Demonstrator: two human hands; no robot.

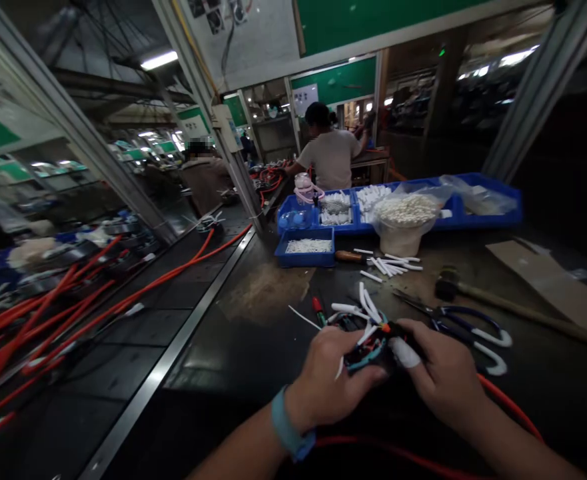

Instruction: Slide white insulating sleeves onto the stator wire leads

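Observation:
Between both hands, just above the dark bench, is a wire-wound part (366, 357) with black, teal and orange wires. Several white sleeves (368, 303) stick up from it. My left hand (328, 373) is closed round its left side, thumb along the near edge. On the right, the fingers of my right hand (440, 373) pinch dark leads of the same part; white tape wraps one fingertip. A red-orange cable (513, 407) runs past my right forearm and below my wrists. Blue-handled scissors (466, 323) lie beside my right hand. Exactly which wires the fingertips grip is hidden.
Behind the hands lie loose white tubes (390, 267) and a wooden-handled tool (350, 257). Blue bins (306, 260) and a bag of white pieces (403, 230) stand farther back. A hammer (448, 283) lies right. Left, a conveyor (173, 293) carries orange cables. A co-worker (330, 153) sits ahead.

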